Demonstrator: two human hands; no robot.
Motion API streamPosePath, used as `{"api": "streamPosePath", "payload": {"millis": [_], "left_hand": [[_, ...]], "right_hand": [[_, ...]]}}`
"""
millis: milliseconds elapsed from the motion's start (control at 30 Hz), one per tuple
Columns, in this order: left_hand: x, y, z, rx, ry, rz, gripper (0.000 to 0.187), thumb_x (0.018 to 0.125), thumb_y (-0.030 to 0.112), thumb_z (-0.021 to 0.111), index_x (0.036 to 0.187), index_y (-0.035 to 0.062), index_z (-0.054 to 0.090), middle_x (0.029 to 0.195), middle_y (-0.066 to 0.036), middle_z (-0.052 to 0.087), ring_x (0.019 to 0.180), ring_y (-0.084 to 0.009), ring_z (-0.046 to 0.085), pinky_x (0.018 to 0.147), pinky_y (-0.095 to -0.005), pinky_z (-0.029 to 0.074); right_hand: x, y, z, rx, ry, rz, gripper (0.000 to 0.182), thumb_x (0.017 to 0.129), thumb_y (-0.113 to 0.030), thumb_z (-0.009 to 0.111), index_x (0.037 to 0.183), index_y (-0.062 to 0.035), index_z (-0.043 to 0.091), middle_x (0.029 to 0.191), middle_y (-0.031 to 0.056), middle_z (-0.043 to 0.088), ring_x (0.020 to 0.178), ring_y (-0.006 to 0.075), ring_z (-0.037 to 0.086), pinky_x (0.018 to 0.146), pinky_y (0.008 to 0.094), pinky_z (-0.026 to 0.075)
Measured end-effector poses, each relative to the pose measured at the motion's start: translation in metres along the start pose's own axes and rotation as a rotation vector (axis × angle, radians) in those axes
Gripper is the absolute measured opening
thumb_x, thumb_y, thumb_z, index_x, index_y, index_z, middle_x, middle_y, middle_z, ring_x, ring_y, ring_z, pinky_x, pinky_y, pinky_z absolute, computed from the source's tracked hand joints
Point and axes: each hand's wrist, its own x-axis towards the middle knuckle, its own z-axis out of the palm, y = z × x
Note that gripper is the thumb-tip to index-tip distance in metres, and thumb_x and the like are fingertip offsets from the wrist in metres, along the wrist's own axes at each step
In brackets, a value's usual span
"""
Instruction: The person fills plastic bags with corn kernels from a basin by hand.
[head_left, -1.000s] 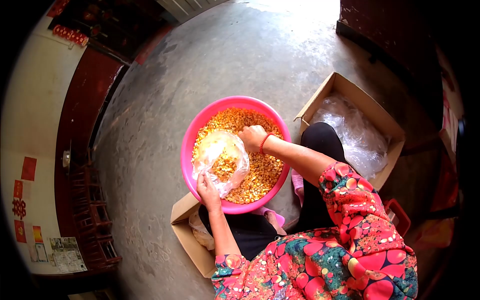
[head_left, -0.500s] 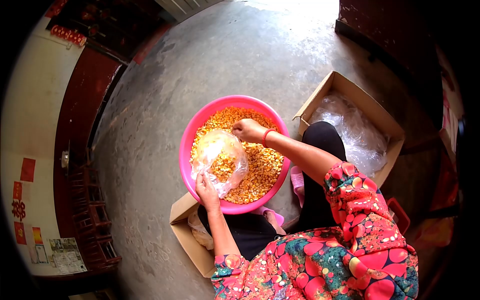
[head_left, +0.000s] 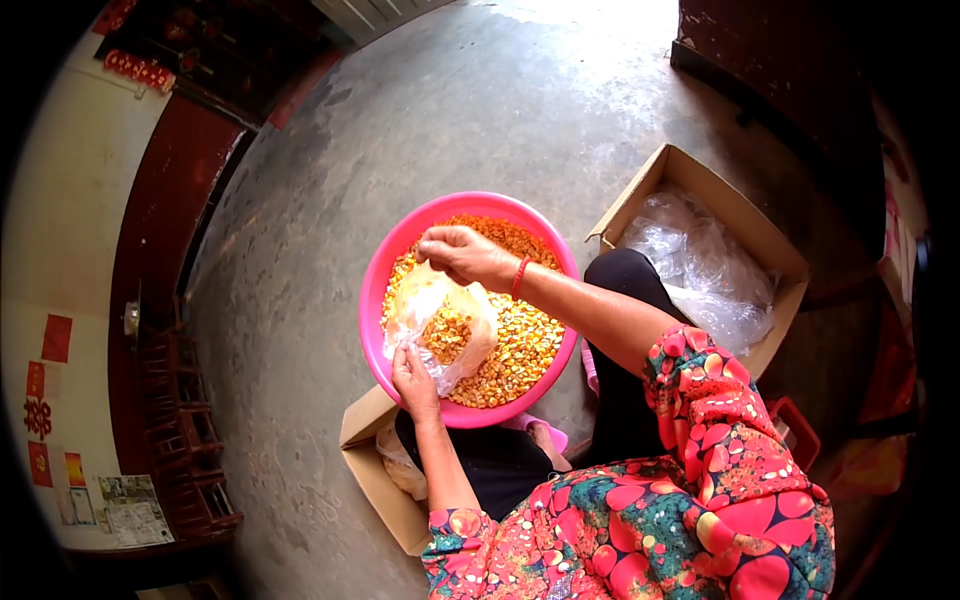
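A clear plastic bag (head_left: pixel 480 335) is spread open over a pink basin (head_left: pixel 371 300) filled with yellow corn kernels (head_left: pixel 525 345). Some kernels show inside the bag's mouth. My left hand (head_left: pixel 412 380) pinches the bag's near edge at the basin's lower left. At the bag's far edge, my right hand (head_left: pixel 465 254) has its fingers closed on the rim, with a red band on that wrist. The right fingertips are partly hidden behind the hand.
An open cardboard box (head_left: pixel 735 200) with clear plastic bags (head_left: pixel 695 265) stands to the right. Another cardboard box (head_left: pixel 375 495) is at the lower left, beside my leg. Wooden stools (head_left: pixel 185 430) line the left wall, and a concrete floor (head_left: pixel 290 300) surrounds the basin.
My right hand has moved left along the far side of the bag, and the bag's far edge has shifted with it. My left hand stays about where it was.
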Motion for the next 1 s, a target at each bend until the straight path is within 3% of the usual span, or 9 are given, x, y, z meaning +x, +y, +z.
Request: {"api": "streamPosePath", "payload": {"millis": [133, 200, 433, 600, 733, 833, 867, 933, 1000], "left_hand": [[0.0, 0.003, 0.0, -0.025, -0.042, -0.02, 0.024, 0.094, 0.015, 0.044, 0.105, -0.0043, 0.055, 0.09, -0.005, 0.059, 0.084, -0.0105, 0.052, 0.075, -0.0251, 0.043], [0.0, 0.005, 0.003, -0.076, -0.04, 0.003, 0.025, 0.094, 0.017, 0.044, 0.106, -0.0025, 0.056, 0.085, -0.003, 0.059, 0.078, -0.009, 0.052, 0.07, -0.0234, 0.043], [-0.002, 0.02, 0.005, 0.041, -0.032, -0.043, 0.025, 0.094, 0.02, 0.046, 0.106, 0.0007, 0.057, 0.074, 0.002, 0.056, 0.067, -0.0049, 0.049, 0.06, -0.0192, 0.039], [0.0, 0.007, 0.001, 0.013, -0.036, -0.005, 0.025, 0.094, 0.018, 0.045, 0.105, -0.0015, 0.057, 0.084, -0.002, 0.059, 0.074, -0.0077, 0.052, 0.067, -0.0221, 0.042], [0.0, -0.003, -0.001, -0.007, -0.027, 0.01, 0.025, 0.094, 0.016, 0.045, 0.105, -0.0031, 0.057, 0.09, -0.004, 0.06, 0.08, -0.0095, 0.053, 0.073, -0.024, 0.043], [0.001, -0.003, 0.001, -0.023, -0.01, 0.022, 0.024, 0.094, 0.014, 0.045, 0.104, -0.0039, 0.056, 0.091, -0.004, 0.06, 0.083, -0.0099, 0.052, 0.075, -0.0247, 0.043], [0.001, -0.003, 0.001, -0.014, -0.004, 0.021, 0.023, 0.094, 0.014, 0.045, 0.103, -0.0041, 0.056, 0.091, -0.004, 0.059, 0.083, -0.0096, 0.052, 0.075, -0.0244, 0.043], [0.001, -0.005, 0.0, -0.005, 0.003, 0.02, 0.023, 0.094, 0.014, 0.045, 0.102, -0.0042, 0.056, 0.09, -0.004, 0.059, 0.082, -0.0094, 0.052, 0.074, -0.0242, 0.042], [0.001, -0.005, 0.0, -0.018, 0.022, 0.004, 0.023, 0.094, 0.014, 0.044, 0.101, -0.0043, 0.057, 0.089, -0.004, 0.059, 0.082, -0.0094, 0.052, 0.074, -0.0242, 0.042]], "right_hand": [[-0.004, 0.015, 0.033, -0.131, -0.042, 0.005, 0.022, 0.09, -0.023, 0.05, 0.087, -0.0039, 0.06, 0.064, -0.0031, 0.052, 0.049, 0.0049, 0.043, 0.042, 0.0208, 0.035], [-0.009, 0.025, 0.035, -0.34, -0.045, 0.028, 0.021, 0.086, -0.018, 0.053, 0.089, 0.0002, 0.062, 0.071, 0.0044, 0.06, 0.062, 0.0091, 0.054, 0.054, 0.0258, 0.046], [-0.007, 0.062, 0.028, -0.632, -0.216, -0.152, 0.02, 0.081, -0.011, 0.055, 0.097, -0.0025, 0.065, 0.092, 0.013, 0.067, 0.085, 0.0238, 0.063, 0.077, 0.0332, 0.049], [-0.006, 0.032, 0.024, -0.574, -0.256, -0.115, 0.019, 0.081, -0.012, 0.056, 0.094, -0.0014, 0.066, 0.085, 0.0111, 0.067, 0.076, 0.0179, 0.064, 0.069, 0.0305, 0.051], [0.008, 0.017, 0.003, -0.42, 0.037, -0.197, 0.018, 0.086, -0.012, 0.056, 0.095, 0.0016, 0.063, 0.083, 0.0065, 0.066, 0.079, 0.0117, 0.061, 0.071, 0.0264, 0.05], [0.018, 0.014, -0.02, -0.574, 0.384, -0.363, 0.017, 0.082, -0.015, 0.059, 0.09, -0.0013, 0.065, 0.083, 0.0141, 0.066, 0.076, 0.0207, 0.065, 0.069, 0.0328, 0.05], [0.017, 0.015, -0.029, -0.711, 0.413, -0.296, 0.015, 0.085, -0.012, 0.056, 0.092, -0.0004, 0.064, 0.085, 0.0115, 0.066, 0.078, 0.0179, 0.063, 0.069, 0.0296, 0.05], [0.017, 0.024, -0.044, -0.892, 0.46, -0.292, 0.014, 0.08, -0.013, 0.055, 0.085, -0.0031, 0.062, 0.083, 0.0172, 0.062, 0.079, 0.0321, 0.061, 0.071, 0.0395, 0.05], [0.013, 0.036, -0.052, -1.075, 0.396, -0.214, 0.013, 0.079, -0.011, 0.053, 0.086, -0.0035, 0.061, 0.088, 0.0177, 0.06, 0.081, 0.0334, 0.06, 0.072, 0.0408, 0.049]]}}
